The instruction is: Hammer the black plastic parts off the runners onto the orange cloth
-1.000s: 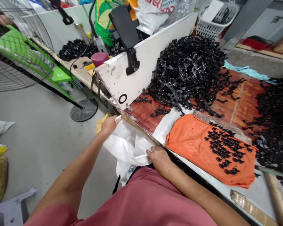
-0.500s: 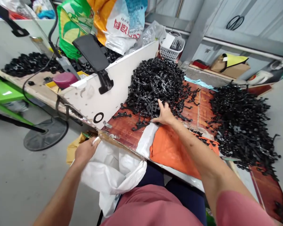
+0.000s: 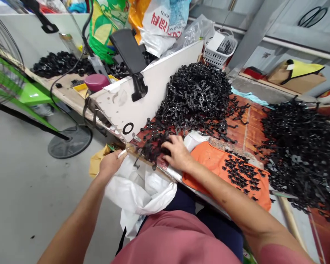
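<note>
My left hand (image 3: pixel 112 164) is closed on the rim of a white woven sack (image 3: pixel 143 190), keeping its mouth against the table's front edge. With fingers curled down, my right hand (image 3: pixel 177 154) rakes a clump of small black plastic parts (image 3: pixel 153 147) over the red-brown tabletop at that edge. A few of the parts hang over the edge above the sack's mouth, blurred by motion. Behind the hand rises a large heap of the same black parts (image 3: pixel 199 91). Under my right forearm lies an orange cloth (image 3: pixel 206 161) with several small black pieces on it.
Another black heap (image 3: pixel 299 143) covers the table's right side. A white board (image 3: pixel 165 79) with a black phone holder (image 3: pixel 139 86) walls off the left. A white basket (image 3: pixel 218 55) stands at the back. A round stand base (image 3: pixel 70 143) rests on the floor at left.
My right hand has drawn back from the heap to the table's front edge, dragging black parts with it. My left hand still grips the sack. The view has shifted left.
</note>
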`<state>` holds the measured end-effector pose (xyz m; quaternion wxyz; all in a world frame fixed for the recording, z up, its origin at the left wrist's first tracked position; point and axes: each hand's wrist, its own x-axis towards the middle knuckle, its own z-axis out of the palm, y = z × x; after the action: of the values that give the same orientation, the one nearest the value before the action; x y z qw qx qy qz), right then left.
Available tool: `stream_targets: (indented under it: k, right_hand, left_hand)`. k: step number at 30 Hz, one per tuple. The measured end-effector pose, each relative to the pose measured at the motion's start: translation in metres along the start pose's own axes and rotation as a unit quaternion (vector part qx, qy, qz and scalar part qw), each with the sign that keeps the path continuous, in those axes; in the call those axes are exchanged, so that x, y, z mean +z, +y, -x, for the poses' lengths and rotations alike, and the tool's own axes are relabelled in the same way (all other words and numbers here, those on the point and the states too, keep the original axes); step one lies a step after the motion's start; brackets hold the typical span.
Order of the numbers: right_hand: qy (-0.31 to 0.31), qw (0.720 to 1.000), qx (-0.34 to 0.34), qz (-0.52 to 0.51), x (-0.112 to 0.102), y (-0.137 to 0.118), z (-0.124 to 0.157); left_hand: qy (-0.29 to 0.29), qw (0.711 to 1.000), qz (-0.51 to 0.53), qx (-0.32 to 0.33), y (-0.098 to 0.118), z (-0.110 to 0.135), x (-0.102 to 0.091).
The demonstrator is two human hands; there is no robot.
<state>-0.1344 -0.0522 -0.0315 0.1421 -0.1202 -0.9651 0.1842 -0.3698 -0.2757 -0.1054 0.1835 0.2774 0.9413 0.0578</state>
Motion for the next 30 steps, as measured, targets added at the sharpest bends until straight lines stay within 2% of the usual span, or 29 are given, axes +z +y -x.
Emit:
stream_targets:
  k: [4,8,13,17,20,22,24,27,28,30]
  right_hand:
    - [-0.068,0.995,-0.056,0.034,0.021,-0.047,0.007]
    - [-0.139,0.980,-0.112,0.093,0.029,-0.068,0.019]
    - [-0.125,0.959,-0.223,0.121,0.037,-0.087,0.042]
    - [-0.158,0.945,-0.270,0.093,0.061,-0.122,0.045]
    - [-0.201,0.951,-0.231,0.033,0.095,-0.144,0.031]
    - [-0.253,0.956,-0.147,-0.013,0.119,-0.146,0.020]
    - [-0.307,0.949,-0.054,-0.036,0.138,-0.134,0.015]
    - [-0.358,0.933,0.038,-0.026,0.153,-0.101,0.025]
    - [-0.376,0.924,0.062,-0.020,0.155,-0.090,0.032]
    - [-0.414,0.906,0.094,-0.010,0.155,-0.073,0.047]
  left_hand:
    - [0.000,1.000,0.021,0.010,-0.002,0.004,-0.004]
    - [0.009,0.999,0.031,0.014,-0.001,0.007,-0.007]
    - [0.028,0.999,0.028,-0.026,0.003,0.006,-0.002]
    - [0.040,0.997,0.031,-0.054,0.004,0.003,0.000]
    - [0.030,0.998,0.043,-0.037,0.002,0.002,-0.001]
    - [0.017,0.998,0.060,-0.007,-0.002,0.001,-0.003]
    - [0.002,0.996,0.085,0.030,-0.009,0.001,-0.005]
    - [-0.013,0.990,0.122,0.069,-0.022,0.007,-0.003]
    - [0.000,0.988,0.135,0.070,-0.028,0.013,0.000]
    - [0.070,0.984,0.159,0.035,-0.039,0.030,0.012]
